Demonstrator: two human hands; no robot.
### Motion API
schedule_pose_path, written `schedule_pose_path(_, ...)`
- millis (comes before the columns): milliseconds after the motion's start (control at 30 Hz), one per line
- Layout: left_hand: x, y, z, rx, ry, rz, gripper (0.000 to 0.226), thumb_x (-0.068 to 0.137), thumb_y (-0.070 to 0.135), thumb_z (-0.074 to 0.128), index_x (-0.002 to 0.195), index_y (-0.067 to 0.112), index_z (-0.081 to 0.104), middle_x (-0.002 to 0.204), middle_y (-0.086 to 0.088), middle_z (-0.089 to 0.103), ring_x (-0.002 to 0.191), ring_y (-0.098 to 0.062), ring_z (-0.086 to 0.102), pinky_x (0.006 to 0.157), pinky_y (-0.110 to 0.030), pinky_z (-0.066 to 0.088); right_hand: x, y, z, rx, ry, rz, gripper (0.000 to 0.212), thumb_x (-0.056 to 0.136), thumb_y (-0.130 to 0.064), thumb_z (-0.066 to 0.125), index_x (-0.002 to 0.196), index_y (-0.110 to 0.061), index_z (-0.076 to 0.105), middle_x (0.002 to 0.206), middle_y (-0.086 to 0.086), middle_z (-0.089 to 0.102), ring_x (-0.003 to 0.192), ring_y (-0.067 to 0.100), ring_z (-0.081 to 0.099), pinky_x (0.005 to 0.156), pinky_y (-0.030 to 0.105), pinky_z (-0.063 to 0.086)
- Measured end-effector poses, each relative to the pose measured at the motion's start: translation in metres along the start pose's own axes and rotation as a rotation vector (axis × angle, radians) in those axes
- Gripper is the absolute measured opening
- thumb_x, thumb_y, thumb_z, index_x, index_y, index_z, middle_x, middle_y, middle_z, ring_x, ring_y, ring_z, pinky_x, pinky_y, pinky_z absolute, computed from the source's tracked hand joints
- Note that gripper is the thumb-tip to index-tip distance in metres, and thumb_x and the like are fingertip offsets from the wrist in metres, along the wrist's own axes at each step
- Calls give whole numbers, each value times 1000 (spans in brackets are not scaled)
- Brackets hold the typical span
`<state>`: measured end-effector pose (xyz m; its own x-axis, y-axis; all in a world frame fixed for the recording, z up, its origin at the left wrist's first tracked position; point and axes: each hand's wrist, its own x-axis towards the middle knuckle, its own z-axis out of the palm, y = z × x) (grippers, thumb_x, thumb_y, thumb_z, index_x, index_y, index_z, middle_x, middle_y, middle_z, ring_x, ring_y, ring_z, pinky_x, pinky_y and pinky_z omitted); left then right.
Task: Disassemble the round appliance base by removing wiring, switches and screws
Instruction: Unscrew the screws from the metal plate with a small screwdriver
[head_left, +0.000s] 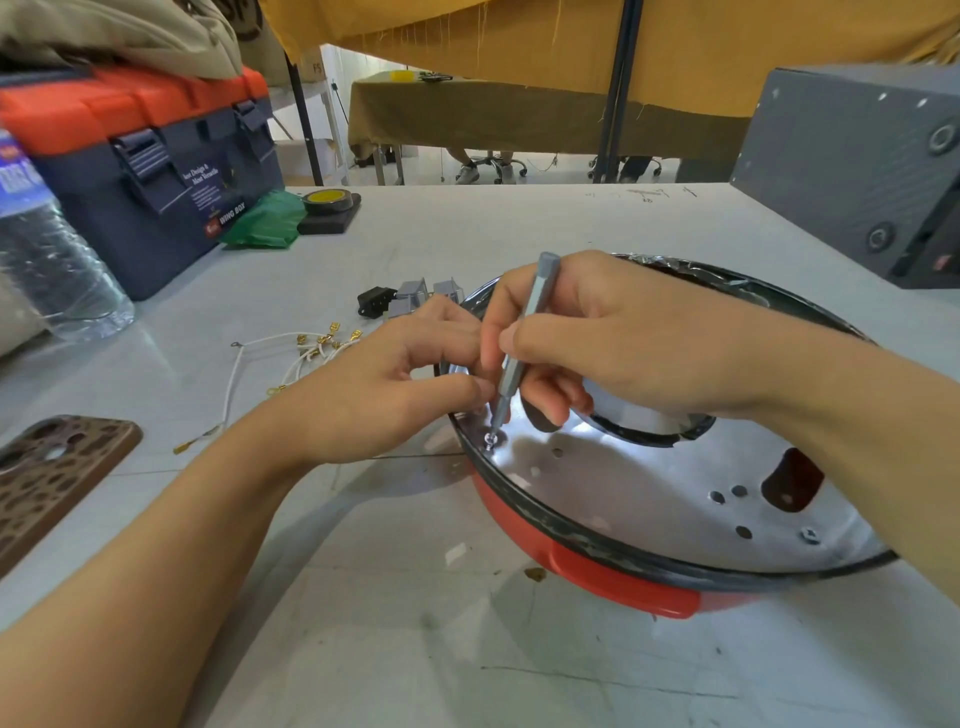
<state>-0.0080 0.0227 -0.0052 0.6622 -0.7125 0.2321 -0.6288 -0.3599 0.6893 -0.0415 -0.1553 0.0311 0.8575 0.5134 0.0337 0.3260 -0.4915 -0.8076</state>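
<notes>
At the near-left rim of the base (597, 566), both hands meet over one screw (490, 439). The right hand (613, 338) has its fingers curled round a slim grey driver (524, 338), pinching the shaft and holding it tilted, tip seated in the screw head. The left hand (384, 384) has its fingers bent in toward the driver's lower end; it seems to steady the tip or the rim, but whether it actually pinches anything I cannot tell.

The base sits on the table (415, 649) to the right of centre, red outside, shiny metal inside, with a large central opening and several bare holes. One small fastener (809, 534) appears to remain near the right side.

Beyond the hands lie removed parts: white wires (260, 364) with brass terminals, two grey switches (426, 296) and a black connector (375, 301). Farther out stand a toolbox (156, 171), a bottle (47, 260), tape (328, 201), a phone (47, 478) and a grey box (857, 171).

Risks, as I judge them: the tilted driver could cam out and round the head, or skid across the metal toward the left fingertips. A freed screw could drop through a hole or roll off the table.
</notes>
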Motion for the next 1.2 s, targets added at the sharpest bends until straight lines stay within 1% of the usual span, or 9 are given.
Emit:
schedule_pose_path(200,0,0,0,15,0,6,20,80,15,52,76,10,71,72,23,57,86,6,44,78,-4,31,-3,0,-2,26,-32,-2,22,77,-22,45,81,-5,58,37,-1,45,37,10,35,44,18,37)
schedule_pose_path(333,0,-1,-1,21,-8,11,22,79,21,55,81,8,73,76,20,58,88,5,44,79,-4,31,-3,-3,-2,38,-30,-18,18,85,-20,51,73,-9,60,40,2,49,40,10,39,48,20,39)
schedule_pose_path(500,-2,4,-3,-33,-54,-11,19,72,37,51,69,46,67,84,25,59,93,-1,48,81,-9,34,-2,-3,-2,16,15,-40,35,96,-32,52,67,-15,64,40,0,50,48,26,49,51,20,42)
schedule_pose_path(533,-2,5,-4,-27,-68,-24,18,72,36,53,70,43,69,86,23,60,96,-2,48,83,-10,34,-2,-3,-2,13,17,-34,34,96,-30,52,69,-14,65,40,0,50,46,24,49,50,18,42)
schedule_pose_path(633,-1,3,-6,14,-88,-64,20,77,21,56,80,15,75,91,14,62,106,-7,46,91,-17,36,-2,0,-3,1,29,7,19,97,-21,51,84,-8,60,40,1,52,37,9,45,45,16,39)
schedule_pose_path(833,0,6,-9,63,-151,-73,24,77,20,53,79,11,74,93,-5,64,107,-11,44,93,-18,34,-1,1,-3,25,47,12,8,91,-5,49,92,-11,54,43,1,54,40,10,46,48,21,41)
schedule_pose_path(967,3,8,-11,86,-191,-109,23,73,23,54,79,15,75,93,4,63,105,-4,44,88,-12,33,-1,2,-4,35,57,-5,7,87,-4,53,86,-10,54,45,-1,54,48,14,49,54,27,43)
schedule_pose_path(1100,6,12,-15,82,-230,-173,19,70,26,57,75,20,74,86,20,59,105,4,42,88,-4,30,0,2,-5,43,72,-17,11,85,0,57,76,-7,56,48,3,55,50,14,51,53,23,43)
schedule_pose_path(1200,9,14,-20,115,-295,-230,11,79,27,62,80,24,73,85,28,52,100,13,41,89,-7,29,0,2,-6,34,68,-12,8,85,0,57,78,-3,59,52,5,56,51,10,51,53,19,44)
